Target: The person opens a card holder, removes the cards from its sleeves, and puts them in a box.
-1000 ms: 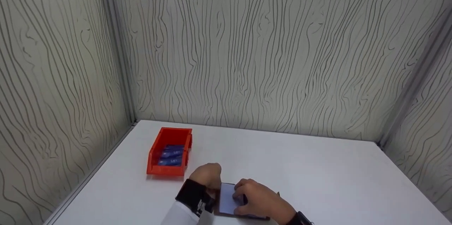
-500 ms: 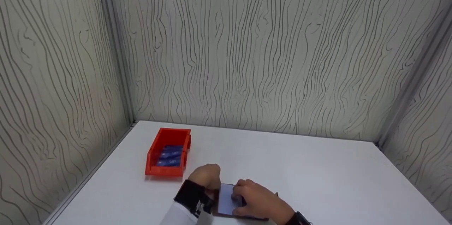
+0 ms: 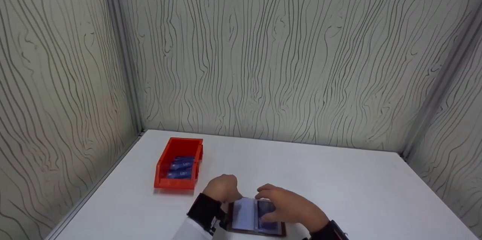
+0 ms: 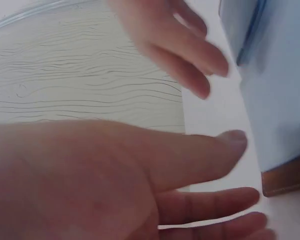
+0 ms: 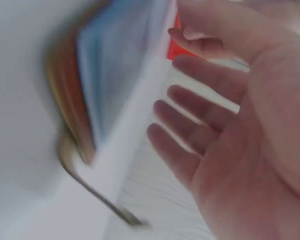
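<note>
A small card holder [image 3: 244, 215] with a brown cover and clear sleeves lies spread on the white table. Its right side shows a dark blue card [image 3: 266, 206], and the left side looks pale. My left hand [image 3: 223, 188] is at the holder's left far edge; in the left wrist view its thumb and fingers are extended beside the brown cover [image 4: 285, 178], with nothing seen in them. Over the right side hovers my right hand [image 3: 290, 204], partly hiding the blue card. In the right wrist view its fingers are spread and relaxed, holding nothing.
A red bin [image 3: 174, 183] with several blue cards [image 3: 180, 173] stands at the left of the white table [image 3: 331, 179]. A narrow strap [image 5: 97, 192] sticks out from the holder. Wood-patterned panels [image 3: 263, 51] enclose the table at the back and sides.
My right hand has lifted off the holder and shifted right, its fingers loosening. The blue card on the right side now shows. The left hand stays at the left edge, shifted slightly right.
</note>
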{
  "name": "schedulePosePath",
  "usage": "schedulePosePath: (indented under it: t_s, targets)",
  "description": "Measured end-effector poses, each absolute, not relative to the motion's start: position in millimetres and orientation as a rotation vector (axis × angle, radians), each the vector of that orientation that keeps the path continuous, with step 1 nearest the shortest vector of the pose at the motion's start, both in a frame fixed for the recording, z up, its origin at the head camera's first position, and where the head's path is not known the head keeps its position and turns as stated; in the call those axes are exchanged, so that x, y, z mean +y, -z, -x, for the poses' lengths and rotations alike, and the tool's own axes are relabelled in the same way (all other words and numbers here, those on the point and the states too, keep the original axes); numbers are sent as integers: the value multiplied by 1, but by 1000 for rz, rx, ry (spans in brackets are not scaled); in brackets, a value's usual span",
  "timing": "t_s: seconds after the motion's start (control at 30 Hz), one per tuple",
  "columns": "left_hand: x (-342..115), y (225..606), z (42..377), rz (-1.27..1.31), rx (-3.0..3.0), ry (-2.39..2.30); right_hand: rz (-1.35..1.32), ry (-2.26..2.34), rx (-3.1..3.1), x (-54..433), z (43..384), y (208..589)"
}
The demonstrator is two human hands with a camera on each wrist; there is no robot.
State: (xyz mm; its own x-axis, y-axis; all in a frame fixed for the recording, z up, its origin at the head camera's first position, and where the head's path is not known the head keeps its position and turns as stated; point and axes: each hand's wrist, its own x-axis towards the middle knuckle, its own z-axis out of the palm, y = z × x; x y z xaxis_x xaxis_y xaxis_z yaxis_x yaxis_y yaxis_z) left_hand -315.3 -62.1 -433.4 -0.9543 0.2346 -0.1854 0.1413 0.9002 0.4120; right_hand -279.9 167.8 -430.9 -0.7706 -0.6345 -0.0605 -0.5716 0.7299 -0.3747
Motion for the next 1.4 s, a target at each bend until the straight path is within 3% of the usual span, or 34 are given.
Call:
schedulePosePath:
  t_s: [0.13, 0.33, 1.07, 1.4]
  targets:
    - [-53, 415, 302, -334, 2697, -747, 764, 475, 2791, 176, 278, 421]
    - [-39, 419, 300, -439, 2528, -765, 601, 406, 2771, 172, 274, 423]
    - [-47, 444, 314, -285, 2423, -1086, 590, 251, 2803, 160, 276, 431]
    - [-48, 450, 317, -251, 2402, -1168, 767, 309, 2818, 157, 276, 435]
